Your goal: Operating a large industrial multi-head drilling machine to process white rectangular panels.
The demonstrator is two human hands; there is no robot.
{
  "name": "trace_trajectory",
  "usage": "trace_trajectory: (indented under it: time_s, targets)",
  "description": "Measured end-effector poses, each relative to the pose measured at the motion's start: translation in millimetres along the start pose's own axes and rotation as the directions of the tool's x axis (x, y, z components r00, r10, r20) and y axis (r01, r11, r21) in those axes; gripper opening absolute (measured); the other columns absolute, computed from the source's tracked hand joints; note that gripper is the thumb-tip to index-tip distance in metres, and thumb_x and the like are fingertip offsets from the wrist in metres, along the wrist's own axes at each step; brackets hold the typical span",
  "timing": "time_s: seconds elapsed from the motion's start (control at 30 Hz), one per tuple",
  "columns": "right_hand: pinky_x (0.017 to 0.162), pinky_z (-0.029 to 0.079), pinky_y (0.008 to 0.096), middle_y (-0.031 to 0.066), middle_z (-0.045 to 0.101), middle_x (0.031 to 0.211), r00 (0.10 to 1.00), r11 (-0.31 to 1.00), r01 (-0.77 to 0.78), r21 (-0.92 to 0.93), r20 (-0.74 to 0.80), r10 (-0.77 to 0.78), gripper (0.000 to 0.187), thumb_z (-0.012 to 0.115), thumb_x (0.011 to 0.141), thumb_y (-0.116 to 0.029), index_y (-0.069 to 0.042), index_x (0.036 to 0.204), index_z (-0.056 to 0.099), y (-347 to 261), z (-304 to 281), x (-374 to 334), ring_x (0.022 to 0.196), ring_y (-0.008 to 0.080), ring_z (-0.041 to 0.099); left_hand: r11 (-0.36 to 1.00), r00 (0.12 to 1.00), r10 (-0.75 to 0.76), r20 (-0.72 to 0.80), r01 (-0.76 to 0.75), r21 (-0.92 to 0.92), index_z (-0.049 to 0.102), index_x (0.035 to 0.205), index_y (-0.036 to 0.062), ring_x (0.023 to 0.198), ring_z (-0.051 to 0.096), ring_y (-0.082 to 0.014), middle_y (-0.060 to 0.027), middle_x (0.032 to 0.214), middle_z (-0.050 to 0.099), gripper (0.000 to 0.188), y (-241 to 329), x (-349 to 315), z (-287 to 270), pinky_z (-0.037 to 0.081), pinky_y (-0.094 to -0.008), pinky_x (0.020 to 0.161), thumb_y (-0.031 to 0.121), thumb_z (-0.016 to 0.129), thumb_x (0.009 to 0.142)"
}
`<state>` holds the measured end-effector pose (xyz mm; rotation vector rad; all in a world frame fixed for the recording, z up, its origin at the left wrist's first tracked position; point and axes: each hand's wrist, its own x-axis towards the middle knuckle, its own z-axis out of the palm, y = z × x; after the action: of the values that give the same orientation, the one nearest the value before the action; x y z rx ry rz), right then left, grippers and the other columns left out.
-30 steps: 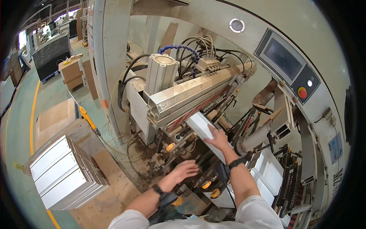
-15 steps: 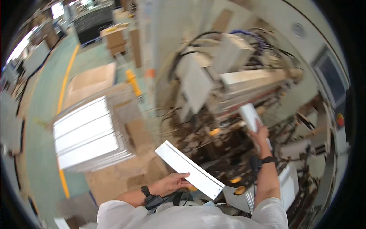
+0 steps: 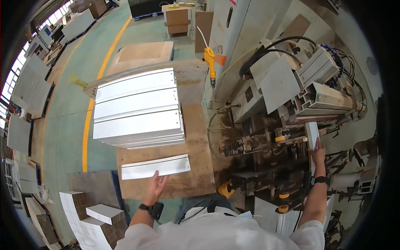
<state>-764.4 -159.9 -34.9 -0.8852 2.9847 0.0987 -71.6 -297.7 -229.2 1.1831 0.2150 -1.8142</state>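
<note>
My left hand (image 3: 154, 186) grips the near long edge of a white grooved panel (image 3: 141, 167), a narrow board with small holes at one end. The panel is level, over a brown wooden board and in front of the stack of similar white panels (image 3: 135, 104). My right hand (image 3: 318, 153) is closed around another narrow white panel (image 3: 311, 132), its far end close to the machine (image 3: 287, 135). Part of that second panel is hidden by my fingers and wrist.
A brown wooden board (image 3: 196, 175) carries the stack. A yellow air gun (image 3: 209, 62) hangs beside a tall grey cabinet (image 3: 233, 29). White blocks (image 3: 104, 213) are piled at lower left. Dark machine rails with yellow knobs (image 3: 283, 208) fill the right side, under hoses and metal housings.
My left hand has carried its panel leftward from beside the machine to over the brown board, turning it nearly level. My right hand's panel now stands closer to the machine. The view has shifted.
</note>
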Motion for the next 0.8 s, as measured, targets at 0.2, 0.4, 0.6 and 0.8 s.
trace_trajectory:
  time_s: [0.2,0.4,0.6,0.8]
  targets:
    - [0.095,0.033,0.051,0.0206,0.036,0.132,0.997,0.999,-0.022,-0.044,-0.072,0.019,0.083,0.073,0.066,-0.027,-0.03,0.136,0.028,-1.4,2.0,-2.9,0.121,0.0363,0.035,0.854,0.84,0.419,0.345,-0.493,0.164,0.05,0.106,0.0035,0.091,0.059,-0.019,-0.0073,0.101,0.058,0.02,58.7,-105.7,85.6,0.051,-0.0325,0.083,0.013,0.051,0.089]
    - [0.098,0.032,0.0458,0.0232,0.035,0.131,0.93,0.985,0.117,0.124,-0.362,-0.065,0.073,0.072,0.066,-0.02,-0.012,0.131,0.039,-33.2,6.3,-39.4,0.118,0.0396,0.036,0.899,0.817,0.377,0.437,-0.436,0.041,0.053,0.097,0.0019,0.087,0.059,-0.0178,-0.0093,0.094,0.059,0.013,104.9,-79.7,150.7,0.052,-0.0335,0.085,0.012,0.051,0.088]
    - [0.094,0.037,0.0406,0.0131,0.054,0.113,0.736,0.661,0.659,0.36,-0.489,-0.468,0.038,0.068,0.069,-0.014,-0.006,0.105,0.058,-105.2,-41.1,-198.6,0.11,0.0319,0.047,0.624,0.831,0.475,0.29,-0.55,0.555,0.051,0.109,0.0028,0.08,0.061,-0.0226,-0.0105,0.086,0.058,0.038,127.5,-3.1,137.5,0.05,-0.0293,0.064,0.034,0.052,0.086]
    - [0.072,0.048,0.0333,0.0057,0.061,0.094,0.758,0.593,0.642,0.486,-0.518,-0.396,0.021,0.063,0.079,-0.02,-0.009,0.096,0.061,-51.1,-23.3,-280.7,0.084,0.0231,0.058,0.505,0.73,0.612,0.304,-0.657,0.56,0.047,0.116,-0.0002,0.079,0.06,-0.021,-0.0172,0.101,0.058,0.048,100.1,-0.8,163.9,0.05,-0.0299,0.068,0.038,0.052,0.087]
